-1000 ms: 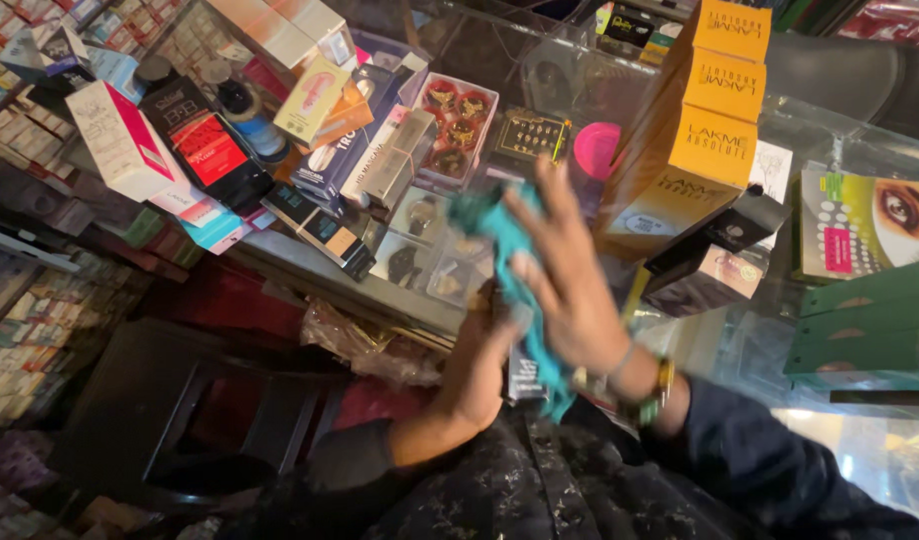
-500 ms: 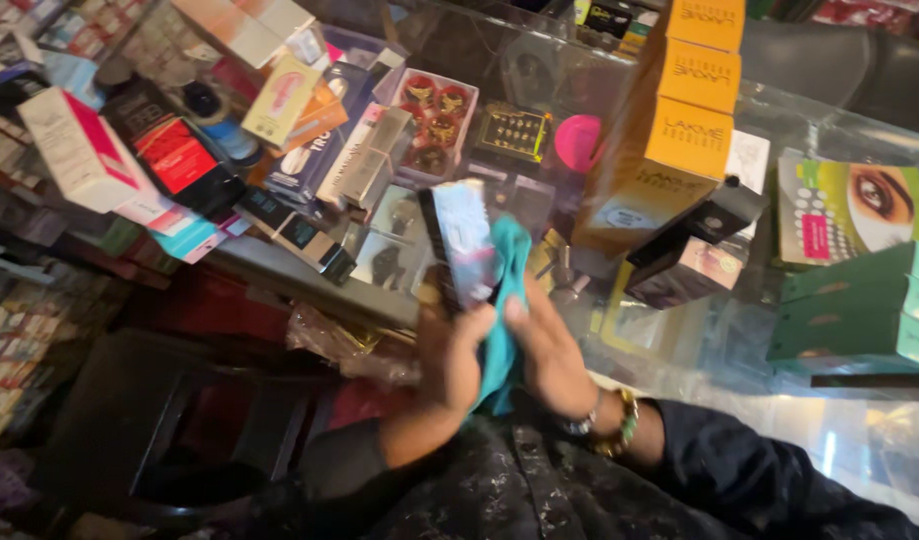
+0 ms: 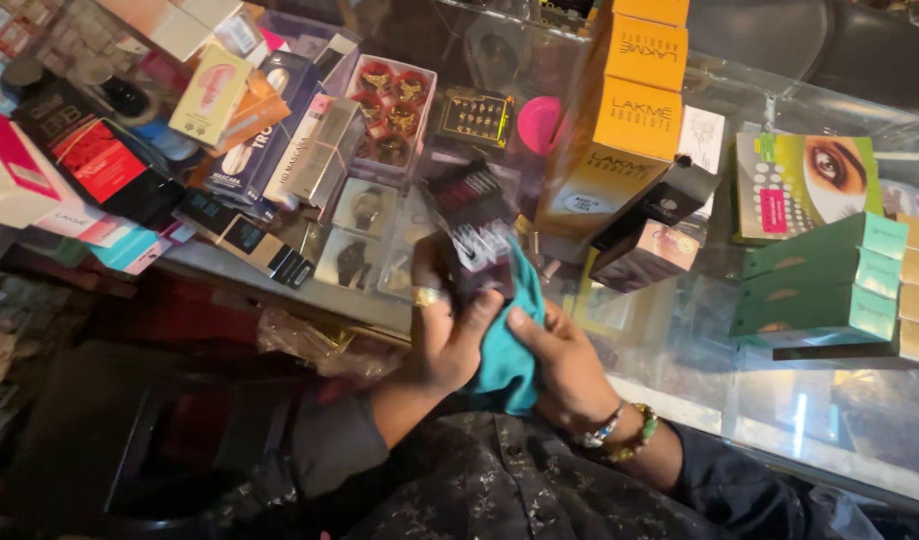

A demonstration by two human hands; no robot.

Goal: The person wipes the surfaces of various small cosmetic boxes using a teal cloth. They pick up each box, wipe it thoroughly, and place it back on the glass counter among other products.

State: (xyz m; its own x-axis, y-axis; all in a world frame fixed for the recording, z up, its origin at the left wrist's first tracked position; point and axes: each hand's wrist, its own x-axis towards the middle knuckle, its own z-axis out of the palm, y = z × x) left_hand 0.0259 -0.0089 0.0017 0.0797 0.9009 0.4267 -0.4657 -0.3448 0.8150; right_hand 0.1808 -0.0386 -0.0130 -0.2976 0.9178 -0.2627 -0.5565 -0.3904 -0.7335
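Note:
My left hand [image 3: 442, 330], with a ring on one finger, grips a clear flat package of small dark and red cosmetic items [image 3: 472, 222] and holds it upright over the counter edge. My right hand [image 3: 565, 365], with beaded bracelets at the wrist, presses a teal cloth [image 3: 505, 345] against the package's lower right side. The cloth hangs down between both hands. Both hands are close to my chest, just in front of the glass counter [image 3: 810, 410].
The counter is crowded with cosmetic boxes: a stack of orange boxes [image 3: 625, 100], green boxes [image 3: 820, 290] at the right, an eye-picture box [image 3: 805, 185], a tray of round ornaments [image 3: 392, 110], a pink round item [image 3: 540, 125], and red-black boxes [image 3: 100, 165] at the left.
The package has been turned and lifted so its front faces up. My right hand has slid the teal cloth down from its top to its lower right side.

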